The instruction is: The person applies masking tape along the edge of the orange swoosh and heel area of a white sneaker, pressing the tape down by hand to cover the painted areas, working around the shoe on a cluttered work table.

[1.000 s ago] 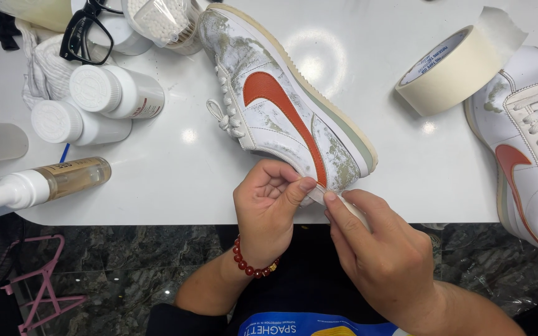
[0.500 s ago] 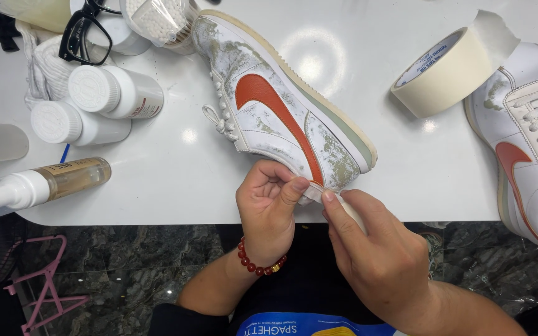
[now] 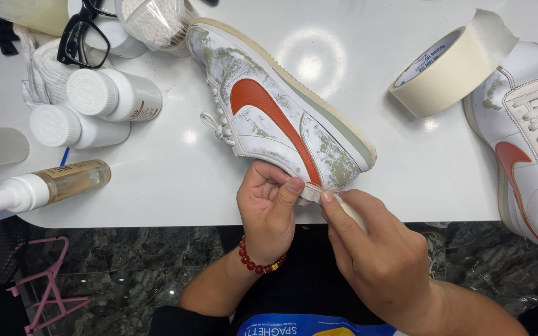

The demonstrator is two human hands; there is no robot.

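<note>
Both of my hands have crept up to the heel of the dirty white leather sneaker with the orange swoosh (image 3: pixel 278 124) at the near table edge, left hand (image 3: pixel 269 208) and right hand (image 3: pixel 378 258) pinching 1 pale tape strip (image 3: pixel 310 191), best pressed flat, slowly.

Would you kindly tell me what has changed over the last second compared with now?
Very little. The left hand and right hand shifted slightly left along the heel of the dirty white sneaker with the orange swoosh, still pinching a small strip of tape there. The sneaker, the cream masking tape roll, the white bottles and the second sneaker stayed put.
</note>
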